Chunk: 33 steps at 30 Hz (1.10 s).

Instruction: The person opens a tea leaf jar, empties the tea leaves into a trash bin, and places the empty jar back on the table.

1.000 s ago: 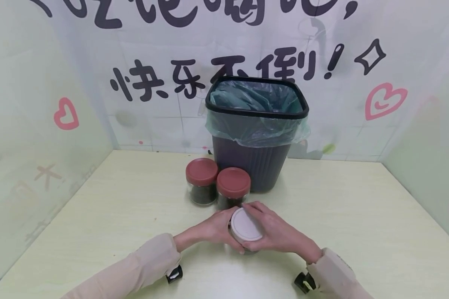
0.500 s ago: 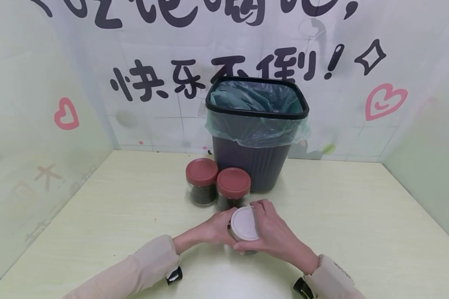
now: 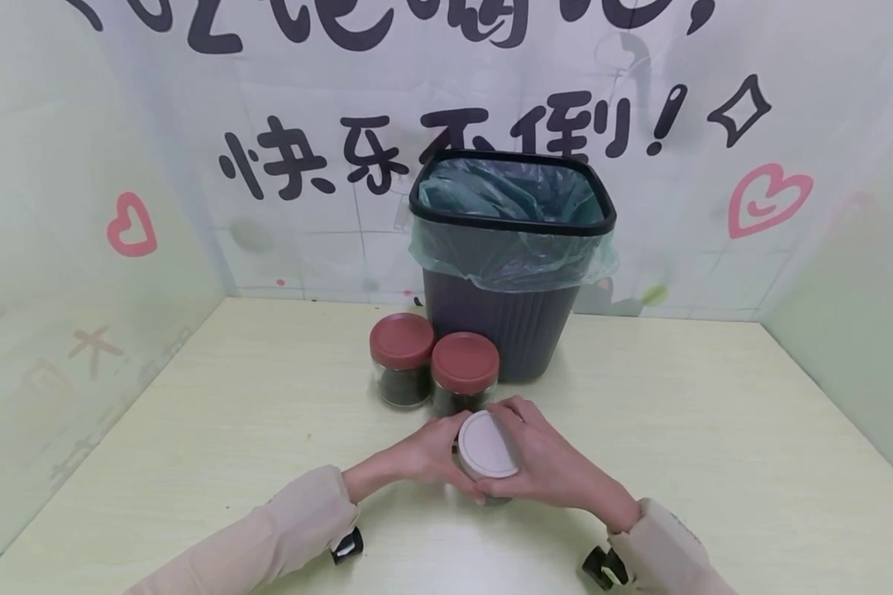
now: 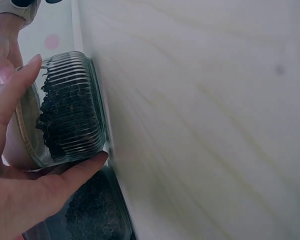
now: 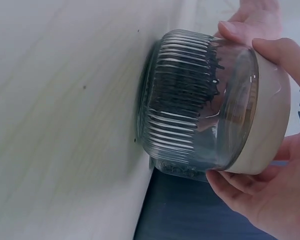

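A ribbed glass jar [image 5: 180,100] with a cream-white lid [image 3: 486,446] stands on the table between both hands. Dark, shredded dry stuff that looks like loose tea fills its lower part. My left hand [image 3: 433,456] grips the jar's glass side, thumb and fingers spread around it. The right hand [image 3: 558,464] curls over the lid, its thumb on the near edge and its fingers at the far edge. In the right wrist view, the right fingertips [image 5: 225,187] lie at the lid's lower rim.
Two jars with red lids, one at the left [image 3: 402,340] and one nearer [image 3: 465,364], stand just beyond the hands. Behind them is a dark bin [image 3: 499,330] lined with a green bag [image 3: 509,260]. A printed cloth wall [image 3: 305,240] closes off the back.
My right hand twisted on the lid half a second ago, wrist swinging nearer, then turned back to about its earlier pose. The left hand and the jar stay in place.
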Motion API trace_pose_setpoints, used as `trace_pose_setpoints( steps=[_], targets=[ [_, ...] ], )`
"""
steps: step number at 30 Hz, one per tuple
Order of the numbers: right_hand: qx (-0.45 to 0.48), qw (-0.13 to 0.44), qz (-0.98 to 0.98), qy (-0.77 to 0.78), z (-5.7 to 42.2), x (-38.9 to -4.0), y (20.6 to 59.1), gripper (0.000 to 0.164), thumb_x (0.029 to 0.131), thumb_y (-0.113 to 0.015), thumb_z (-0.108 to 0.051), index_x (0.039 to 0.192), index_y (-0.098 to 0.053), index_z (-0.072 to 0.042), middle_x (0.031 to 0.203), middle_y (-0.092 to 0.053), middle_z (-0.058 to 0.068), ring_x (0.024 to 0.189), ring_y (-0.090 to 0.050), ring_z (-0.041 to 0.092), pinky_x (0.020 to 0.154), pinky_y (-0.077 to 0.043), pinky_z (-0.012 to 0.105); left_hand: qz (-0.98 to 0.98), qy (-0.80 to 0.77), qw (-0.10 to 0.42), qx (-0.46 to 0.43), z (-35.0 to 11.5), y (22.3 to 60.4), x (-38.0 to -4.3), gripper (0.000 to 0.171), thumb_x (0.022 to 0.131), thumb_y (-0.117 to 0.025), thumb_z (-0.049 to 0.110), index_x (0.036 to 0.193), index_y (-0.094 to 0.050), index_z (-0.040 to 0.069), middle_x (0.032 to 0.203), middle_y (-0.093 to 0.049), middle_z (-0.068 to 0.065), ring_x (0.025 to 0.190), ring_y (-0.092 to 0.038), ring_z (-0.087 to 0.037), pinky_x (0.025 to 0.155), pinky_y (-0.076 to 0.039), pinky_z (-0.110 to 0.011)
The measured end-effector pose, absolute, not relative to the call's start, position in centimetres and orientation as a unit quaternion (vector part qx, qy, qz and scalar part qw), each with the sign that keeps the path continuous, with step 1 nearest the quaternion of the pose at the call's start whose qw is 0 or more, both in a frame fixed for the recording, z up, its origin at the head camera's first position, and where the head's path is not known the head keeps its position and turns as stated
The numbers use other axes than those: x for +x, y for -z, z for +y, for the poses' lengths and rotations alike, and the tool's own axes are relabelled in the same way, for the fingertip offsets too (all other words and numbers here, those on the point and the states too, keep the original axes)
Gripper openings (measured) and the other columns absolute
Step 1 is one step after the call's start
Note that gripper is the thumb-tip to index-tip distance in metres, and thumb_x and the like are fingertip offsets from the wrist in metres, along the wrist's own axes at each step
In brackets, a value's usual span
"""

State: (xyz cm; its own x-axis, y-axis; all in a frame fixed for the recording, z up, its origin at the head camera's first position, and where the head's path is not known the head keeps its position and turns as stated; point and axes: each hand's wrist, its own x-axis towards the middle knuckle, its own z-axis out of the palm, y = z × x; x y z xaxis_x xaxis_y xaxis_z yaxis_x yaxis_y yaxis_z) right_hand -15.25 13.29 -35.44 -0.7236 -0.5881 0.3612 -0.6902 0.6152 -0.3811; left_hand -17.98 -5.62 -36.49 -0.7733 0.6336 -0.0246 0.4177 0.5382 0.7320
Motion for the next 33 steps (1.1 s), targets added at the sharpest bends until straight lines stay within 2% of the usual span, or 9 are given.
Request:
trace_pose_setpoints(
  steps=[8,12,15,18,21,24,27,33],
  targets=[
    [0.366,0.042,-0.887,-0.277,13.6,-15.3,35.0,0.08,0.063,-0.072,-0.023,0.129,-0.036,0.004,0.123,-0.042,0.012,0.106,-0.045,0.02,0.086,-0.043,0.037,0.86,-0.381,0.146,0.305,-5.6,36.5,-18.0,0.073,0.054,-0.085,0.023,0.113,-0.047,0.003,0.106,-0.056,-0.002,0.098,-0.051,-0.016,0.082,-0.042,-0.027],
    [0.369,0.045,-0.888,-0.272,13.5,-15.0,35.0,0.083,0.067,-0.072,-0.026,0.132,-0.031,0.004,0.127,-0.039,0.015,0.11,-0.043,0.022,0.087,-0.043,0.038,0.861,-0.381,0.149,0.304,-5.5,36.4,-18.1,0.075,0.054,-0.085,0.024,0.115,-0.046,0.003,0.106,-0.056,-0.002,0.098,-0.051,-0.016,0.082,-0.042,-0.026],
    [0.354,0.082,-0.891,-0.273,13.2,-14.8,35.3,0.088,0.066,-0.074,-0.041,0.131,-0.034,0.004,0.123,-0.041,0.015,0.107,-0.045,0.021,0.084,-0.045,0.036,0.861,-0.377,0.152,0.305,-5.6,36.4,-18.1,0.075,0.056,-0.084,0.023,0.117,-0.045,0.003,0.109,-0.055,-0.004,0.1,-0.051,-0.017,0.083,-0.042,-0.027],
    [0.337,0.144,-0.894,-0.257,12.7,-14.7,35.8,0.097,0.058,-0.075,-0.054,0.126,-0.038,0.004,0.115,-0.043,0.015,0.1,-0.048,0.02,0.079,-0.047,0.033,0.861,-0.374,0.154,0.307,-5.6,36.5,-18.2,0.075,0.057,-0.084,0.021,0.118,-0.045,0.001,0.111,-0.054,-0.006,0.102,-0.051,-0.019,0.085,-0.042,-0.029],
    [0.333,0.206,-0.893,-0.224,12.4,-14.7,36.3,0.098,0.052,-0.074,-0.059,0.118,-0.044,0.006,0.107,-0.045,0.014,0.093,-0.048,0.02,0.074,-0.048,0.031,0.862,-0.37,0.153,0.311,-5.6,36.6,-18.2,0.074,0.057,-0.083,0.019,0.118,-0.045,0.001,0.111,-0.054,-0.007,0.102,-0.051,-0.021,0.085,-0.042,-0.03],
    [0.333,0.23,-0.891,-0.206,12.3,-14.8,36.5,0.093,0.053,-0.074,-0.059,0.112,-0.047,0.007,0.103,-0.045,0.013,0.089,-0.047,0.019,0.072,-0.048,0.03,0.865,-0.364,0.147,0.313,-5.5,36.6,-18.2,0.073,0.057,-0.083,0.02,0.117,-0.045,0.001,0.11,-0.054,-0.007,0.101,-0.052,-0.022,0.084,-0.042,-0.03],
    [0.331,0.217,-0.895,-0.206,12.4,-14.8,36.4,0.084,0.057,-0.074,-0.055,0.11,-0.048,0.006,0.102,-0.045,0.012,0.089,-0.045,0.017,0.071,-0.048,0.029,0.864,-0.37,0.152,0.307,-5.5,36.6,-18.2,0.074,0.057,-0.084,0.023,0.117,-0.045,0.002,0.109,-0.054,-0.006,0.101,-0.052,-0.02,0.082,-0.042,-0.029],
    [0.338,0.162,-0.899,-0.226,12.6,-15.0,36.0,0.075,0.062,-0.075,-0.047,0.114,-0.049,0.001,0.104,-0.046,0.009,0.097,-0.043,0.018,0.076,-0.046,0.029,0.862,-0.377,0.163,0.298,-5.6,36.5,-18.1,0.074,0.057,-0.084,0.024,0.117,-0.045,0.004,0.109,-0.054,-0.003,0.101,-0.051,-0.018,0.081,-0.042,-0.029]
  ],
)
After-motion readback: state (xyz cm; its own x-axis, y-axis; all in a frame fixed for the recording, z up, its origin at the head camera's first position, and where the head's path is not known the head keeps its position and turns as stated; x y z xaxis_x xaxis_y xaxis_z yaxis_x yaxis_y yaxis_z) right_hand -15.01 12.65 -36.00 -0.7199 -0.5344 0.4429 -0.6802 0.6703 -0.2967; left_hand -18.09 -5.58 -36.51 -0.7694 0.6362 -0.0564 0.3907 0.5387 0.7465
